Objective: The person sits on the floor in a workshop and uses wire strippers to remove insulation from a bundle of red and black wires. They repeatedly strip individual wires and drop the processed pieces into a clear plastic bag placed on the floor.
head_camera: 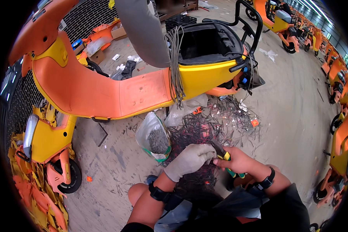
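Note:
My left hand [190, 160], in a pale knitted glove, has its fingers curled beside the jaws of a pair of pliers [226, 156]. Whether it pinches a piece of wire there is hidden. Bare and closed round the pliers' yellow and green handles is my right hand [238, 160]. Below both hands a heap of dark and red cable scraps [188, 130] covers the floor. Left of the heap stands an open white plastic bag [143, 134] with fine grey clippings [158, 140] inside. A bundle of grey cables [177, 75] hangs over the scooter body ahead.
An orange and yellow electric scooter [142, 90] spans the front, its grey seat [145, 32] tipped up beside an open black storage box [203, 43]. Another scooter's front section [50, 142] and stacked body panels [43, 203] stand left. Rows of scooters [340, 145] line the right.

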Motion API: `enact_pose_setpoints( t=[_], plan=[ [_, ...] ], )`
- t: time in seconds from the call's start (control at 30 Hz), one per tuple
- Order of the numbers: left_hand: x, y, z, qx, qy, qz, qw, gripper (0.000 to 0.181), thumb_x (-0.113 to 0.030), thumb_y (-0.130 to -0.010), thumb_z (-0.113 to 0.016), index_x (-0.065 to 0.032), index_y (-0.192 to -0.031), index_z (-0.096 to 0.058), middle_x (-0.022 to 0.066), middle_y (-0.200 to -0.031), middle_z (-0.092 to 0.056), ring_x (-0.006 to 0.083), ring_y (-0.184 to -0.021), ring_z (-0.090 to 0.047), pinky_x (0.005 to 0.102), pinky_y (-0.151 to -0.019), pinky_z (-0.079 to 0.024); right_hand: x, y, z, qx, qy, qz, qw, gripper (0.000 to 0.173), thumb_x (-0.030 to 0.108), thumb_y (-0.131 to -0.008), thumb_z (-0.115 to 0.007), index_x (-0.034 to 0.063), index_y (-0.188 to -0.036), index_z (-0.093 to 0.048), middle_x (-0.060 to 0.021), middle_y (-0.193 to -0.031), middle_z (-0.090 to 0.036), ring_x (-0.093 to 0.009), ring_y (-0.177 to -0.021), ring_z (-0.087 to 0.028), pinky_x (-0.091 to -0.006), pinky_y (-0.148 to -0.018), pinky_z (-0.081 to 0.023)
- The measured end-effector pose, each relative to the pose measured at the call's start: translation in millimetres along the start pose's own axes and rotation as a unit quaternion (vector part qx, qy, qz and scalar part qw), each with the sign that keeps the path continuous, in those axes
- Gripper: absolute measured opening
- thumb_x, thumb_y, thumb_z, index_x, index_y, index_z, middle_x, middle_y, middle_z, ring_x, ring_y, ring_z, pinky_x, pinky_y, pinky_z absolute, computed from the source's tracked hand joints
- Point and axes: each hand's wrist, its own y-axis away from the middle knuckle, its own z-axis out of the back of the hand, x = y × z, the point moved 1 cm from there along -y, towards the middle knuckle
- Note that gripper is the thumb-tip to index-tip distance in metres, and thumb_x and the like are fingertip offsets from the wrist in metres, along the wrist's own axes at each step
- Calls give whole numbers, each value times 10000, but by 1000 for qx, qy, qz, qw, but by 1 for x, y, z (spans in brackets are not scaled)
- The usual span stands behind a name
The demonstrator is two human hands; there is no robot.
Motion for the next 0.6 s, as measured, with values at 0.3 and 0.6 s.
enact_pose_setpoints(
  t=[0.3, 0.6],
  plan=[
    [-1, -7, 20, -174, -69, 57, 981, 186, -183, -974, -634, -4, -1015, -661, 48, -762, -624, 107, -718, -588, 292, -653, -488, 1, -10, -4, -105, 280, 44, 953, 338, 282, -899, -671, -5, -1065, -606, -236, -861, -678, -431, -840, -664, -499, -753, -521],
    [4, -6, 5, -76, -163, 77, 981, 341, -222, -869, -724, -23, -1133, -640, 182, -1018, -714, 306, -956, -706, 384, -835, -551, -13, -14, -18, -3, 411, 57, 910, 336, 235, -857, -652, 18, -1101, -575, -184, -977, -690, -395, -887, -682, -500, -746, -548]
  ],
)
